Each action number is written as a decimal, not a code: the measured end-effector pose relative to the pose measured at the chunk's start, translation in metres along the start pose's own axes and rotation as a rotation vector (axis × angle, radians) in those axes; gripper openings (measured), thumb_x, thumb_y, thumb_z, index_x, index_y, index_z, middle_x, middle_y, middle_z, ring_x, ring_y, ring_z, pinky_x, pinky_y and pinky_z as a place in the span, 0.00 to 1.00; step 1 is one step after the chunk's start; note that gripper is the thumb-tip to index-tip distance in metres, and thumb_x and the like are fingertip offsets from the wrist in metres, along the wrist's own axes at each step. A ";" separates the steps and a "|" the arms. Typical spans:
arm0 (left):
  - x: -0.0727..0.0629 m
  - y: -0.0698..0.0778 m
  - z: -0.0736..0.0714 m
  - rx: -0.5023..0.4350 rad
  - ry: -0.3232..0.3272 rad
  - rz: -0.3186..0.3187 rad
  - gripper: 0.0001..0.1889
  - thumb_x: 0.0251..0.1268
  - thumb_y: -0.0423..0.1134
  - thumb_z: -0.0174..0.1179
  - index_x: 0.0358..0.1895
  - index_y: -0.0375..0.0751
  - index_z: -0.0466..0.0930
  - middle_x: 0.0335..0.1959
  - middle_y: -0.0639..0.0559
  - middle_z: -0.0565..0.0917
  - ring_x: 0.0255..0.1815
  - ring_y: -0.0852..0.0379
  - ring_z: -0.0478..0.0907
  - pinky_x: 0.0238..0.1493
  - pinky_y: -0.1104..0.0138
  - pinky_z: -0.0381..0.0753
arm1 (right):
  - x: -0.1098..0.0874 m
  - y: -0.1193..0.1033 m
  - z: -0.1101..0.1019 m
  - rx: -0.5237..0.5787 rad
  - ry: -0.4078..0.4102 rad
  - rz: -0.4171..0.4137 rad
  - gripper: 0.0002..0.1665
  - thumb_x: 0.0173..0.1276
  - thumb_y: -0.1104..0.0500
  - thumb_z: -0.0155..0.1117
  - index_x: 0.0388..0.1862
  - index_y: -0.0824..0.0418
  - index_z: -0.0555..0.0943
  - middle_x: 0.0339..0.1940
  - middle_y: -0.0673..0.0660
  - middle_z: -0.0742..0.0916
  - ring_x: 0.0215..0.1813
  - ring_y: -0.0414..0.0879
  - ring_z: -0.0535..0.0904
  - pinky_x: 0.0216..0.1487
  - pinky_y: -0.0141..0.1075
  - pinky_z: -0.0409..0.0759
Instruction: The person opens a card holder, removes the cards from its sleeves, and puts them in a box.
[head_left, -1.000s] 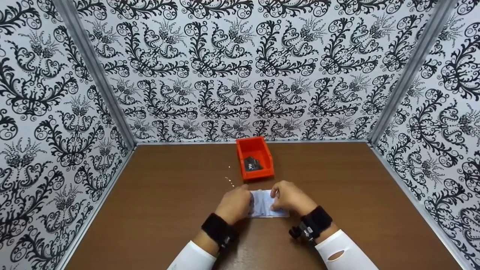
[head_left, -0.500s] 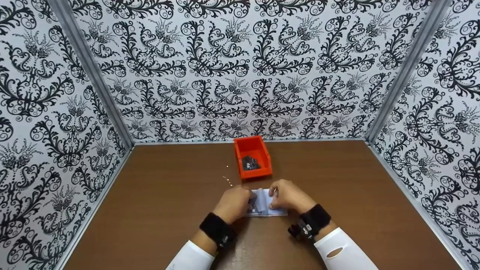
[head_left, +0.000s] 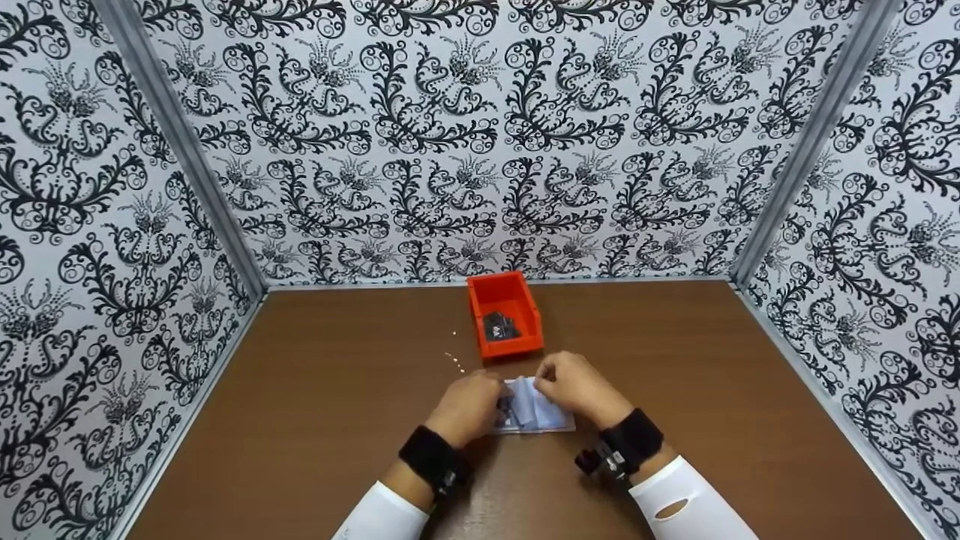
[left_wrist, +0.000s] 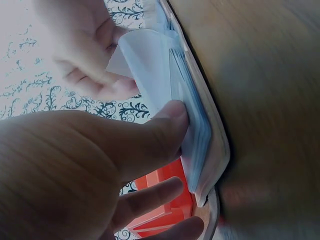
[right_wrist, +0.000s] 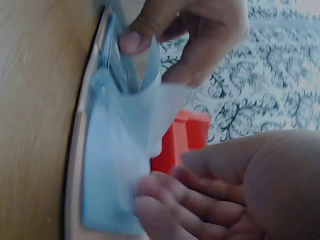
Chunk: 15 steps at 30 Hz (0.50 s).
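Note:
An opened card holder with a pale cover and several clear plastic sleeves lies on the table between the hands. My left hand grips the left part of it, the thumb pressed on the stack of sleeves. One see-through sleeve stands lifted and bent over in the middle. My right hand is over the far right part of the holder. In the right wrist view its fingertips lie right at the sleeves, and its thumb is apart from the fingers.
A red bin stands just beyond the holder, with a dark card-like piece inside. Several small pale specks show on the brown table left of the bin. Patterned walls enclose the table's back and sides.
My right hand has moved up and away from the holder's middle toward its far edge, uncovering more of the right side. My left hand stays nearly in place. The head view shifted slightly.

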<state>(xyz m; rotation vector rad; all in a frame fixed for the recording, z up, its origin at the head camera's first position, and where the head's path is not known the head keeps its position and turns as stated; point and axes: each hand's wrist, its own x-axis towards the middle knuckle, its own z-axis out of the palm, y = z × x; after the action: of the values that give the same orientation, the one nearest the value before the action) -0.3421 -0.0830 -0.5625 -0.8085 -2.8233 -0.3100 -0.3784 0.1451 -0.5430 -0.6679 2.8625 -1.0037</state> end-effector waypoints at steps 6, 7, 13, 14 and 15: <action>0.002 -0.009 0.011 0.009 0.040 0.030 0.04 0.63 0.32 0.74 0.35 0.48 0.93 0.41 0.52 0.90 0.44 0.48 0.89 0.44 0.53 0.90 | -0.005 -0.018 0.003 -0.067 0.025 -0.335 0.06 0.66 0.64 0.82 0.39 0.62 0.91 0.37 0.55 0.93 0.41 0.52 0.90 0.48 0.41 0.89; 0.002 -0.009 0.011 0.010 0.046 0.032 0.04 0.64 0.33 0.74 0.34 0.48 0.92 0.41 0.52 0.90 0.44 0.48 0.89 0.43 0.53 0.90 | -0.006 -0.019 0.004 -0.073 0.003 -0.365 0.06 0.66 0.63 0.82 0.40 0.62 0.92 0.38 0.56 0.94 0.41 0.53 0.90 0.48 0.40 0.89; -0.001 -0.001 -0.002 0.029 0.037 0.008 0.04 0.63 0.32 0.73 0.34 0.46 0.92 0.41 0.52 0.91 0.44 0.48 0.89 0.42 0.53 0.91 | -0.004 -0.016 0.003 -0.122 -0.105 -0.388 0.08 0.66 0.60 0.86 0.40 0.60 0.93 0.38 0.54 0.94 0.40 0.54 0.89 0.44 0.36 0.84; 0.000 0.000 -0.001 0.032 0.036 0.007 0.05 0.63 0.31 0.73 0.35 0.47 0.92 0.42 0.53 0.92 0.44 0.48 0.89 0.42 0.53 0.91 | -0.004 -0.015 0.003 -0.129 -0.115 -0.372 0.08 0.66 0.59 0.86 0.39 0.59 0.93 0.37 0.53 0.94 0.38 0.52 0.88 0.43 0.36 0.84; 0.000 0.000 -0.002 0.033 0.039 0.010 0.05 0.63 0.31 0.73 0.35 0.47 0.92 0.42 0.53 0.92 0.44 0.49 0.89 0.41 0.54 0.91 | -0.004 -0.015 0.003 -0.133 -0.123 -0.353 0.08 0.66 0.58 0.86 0.38 0.59 0.93 0.36 0.53 0.93 0.37 0.50 0.86 0.42 0.35 0.83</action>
<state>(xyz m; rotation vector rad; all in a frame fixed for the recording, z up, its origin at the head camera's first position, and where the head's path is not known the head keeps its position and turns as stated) -0.3417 -0.0836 -0.5609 -0.8009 -2.7799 -0.2741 -0.3684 0.1343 -0.5364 -1.2331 2.7780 -0.7707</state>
